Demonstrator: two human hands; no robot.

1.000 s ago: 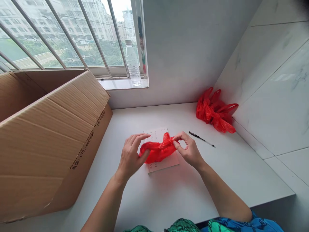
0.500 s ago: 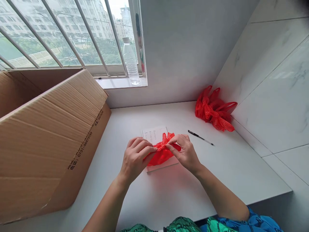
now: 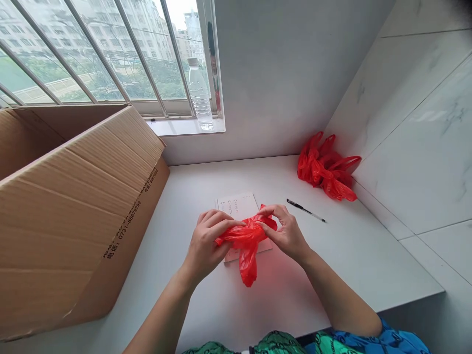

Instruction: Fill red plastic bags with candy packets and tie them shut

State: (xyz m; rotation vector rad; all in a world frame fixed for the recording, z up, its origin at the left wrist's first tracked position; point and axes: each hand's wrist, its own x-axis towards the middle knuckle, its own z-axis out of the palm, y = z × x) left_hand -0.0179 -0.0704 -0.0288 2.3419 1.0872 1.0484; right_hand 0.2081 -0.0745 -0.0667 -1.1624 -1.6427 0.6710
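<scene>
A crumpled red plastic bag (image 3: 248, 237) is stretched between both hands above a white notebook (image 3: 239, 205), with one bunched end hanging down toward me. My left hand (image 3: 212, 236) grips the bag's left part, fingers over the top and thumb below. My right hand (image 3: 282, 231) pinches the bag's right side between thumb and fingers. The bag hides much of the notebook, whose upper part shows handwriting.
At the left stands a large open cardboard box (image 3: 84, 196). A black and clear pen (image 3: 306, 210) lies right of the notebook on the white table (image 3: 354, 255). More red bags (image 3: 326, 167) are heaped in the back right corner. A bottle (image 3: 200, 96) stands on the windowsill.
The red bag has changed shape between my hands: a bunched end now hangs down in front. My hands have stayed in nearly the same place.
</scene>
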